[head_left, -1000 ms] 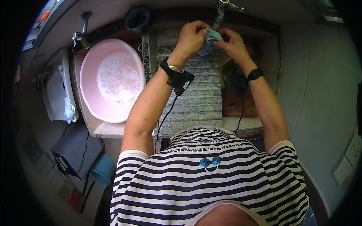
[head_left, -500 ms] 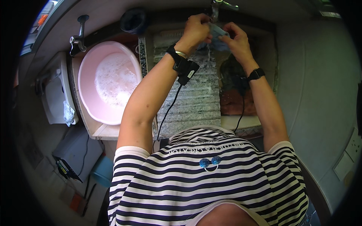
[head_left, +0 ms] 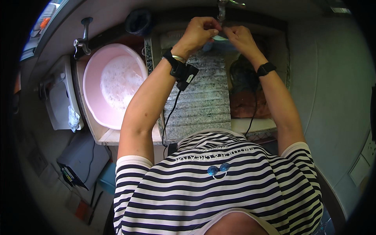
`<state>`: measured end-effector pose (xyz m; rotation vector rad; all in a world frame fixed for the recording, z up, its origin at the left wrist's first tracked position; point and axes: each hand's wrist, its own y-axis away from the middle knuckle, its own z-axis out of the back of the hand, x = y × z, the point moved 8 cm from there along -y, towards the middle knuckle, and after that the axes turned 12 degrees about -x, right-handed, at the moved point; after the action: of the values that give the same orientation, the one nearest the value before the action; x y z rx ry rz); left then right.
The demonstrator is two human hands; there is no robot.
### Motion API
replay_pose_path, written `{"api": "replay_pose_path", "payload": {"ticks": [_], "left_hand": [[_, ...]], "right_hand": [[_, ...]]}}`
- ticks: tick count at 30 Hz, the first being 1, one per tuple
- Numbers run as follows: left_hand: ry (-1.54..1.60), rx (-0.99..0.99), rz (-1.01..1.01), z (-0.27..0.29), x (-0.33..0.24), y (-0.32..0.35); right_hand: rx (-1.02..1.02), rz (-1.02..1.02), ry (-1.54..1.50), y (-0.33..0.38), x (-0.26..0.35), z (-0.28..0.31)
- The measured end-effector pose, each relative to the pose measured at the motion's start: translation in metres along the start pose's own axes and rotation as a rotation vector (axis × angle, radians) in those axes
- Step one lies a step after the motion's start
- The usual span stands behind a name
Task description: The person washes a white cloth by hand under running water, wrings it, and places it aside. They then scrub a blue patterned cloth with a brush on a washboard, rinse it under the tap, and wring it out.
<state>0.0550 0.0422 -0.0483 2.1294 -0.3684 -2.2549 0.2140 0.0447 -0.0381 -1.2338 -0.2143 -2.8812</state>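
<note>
Pale blue-green cloth (head_left: 220, 38), partly hidden, is held between the person's two hands at the far end of the scene, just below a metal tap (head_left: 221, 15). The left hand (head_left: 197, 35) has its thumb and fingers drawn narrow, pinching the cloth from the left; the right hand (head_left: 243, 40) holds it from the right, its fingers likewise narrow, with the two sets of fingertips close together. Beneath the cloth and toward the near side extends a ribbed stone washboard (head_left: 199, 102). Right of the washboard, a recess contains a reddish-brown surface (head_left: 247, 106), too dark to identify. To the left stands a pink basin (head_left: 92, 84) with whitish foam (head_left: 120, 84) inside; a second tap (head_left: 84, 41) lies beyond its far left rim. A black device (head_left: 185, 75) is strapped to the left wrist, a black watch (head_left: 266, 69) to the right.
</note>
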Motion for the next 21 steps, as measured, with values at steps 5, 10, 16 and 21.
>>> {"api": "replay_pose_path", "payload": {"ticks": [5, 10, 16, 21], "left_hand": [[-0.544, -0.066, -0.284, -0.004, -0.008, -0.014], [-0.666, -0.233, -0.402, -0.003, -0.003, -0.023], [-0.487, -0.268, -0.228, -0.010, -0.014, -0.019], [-0.456, -0.305, -0.230, -0.013, -0.014, -0.020]], "right_hand": [[-0.022, 0.203, 0.329, 0.011, 0.021, -0.004], [-0.061, 0.215, 0.348, 0.009, 0.016, 0.006], [-0.103, 0.255, 0.313, 0.007, 0.010, 0.023], [-0.139, 0.315, 0.420, 0.011, 0.014, 0.025]]}}
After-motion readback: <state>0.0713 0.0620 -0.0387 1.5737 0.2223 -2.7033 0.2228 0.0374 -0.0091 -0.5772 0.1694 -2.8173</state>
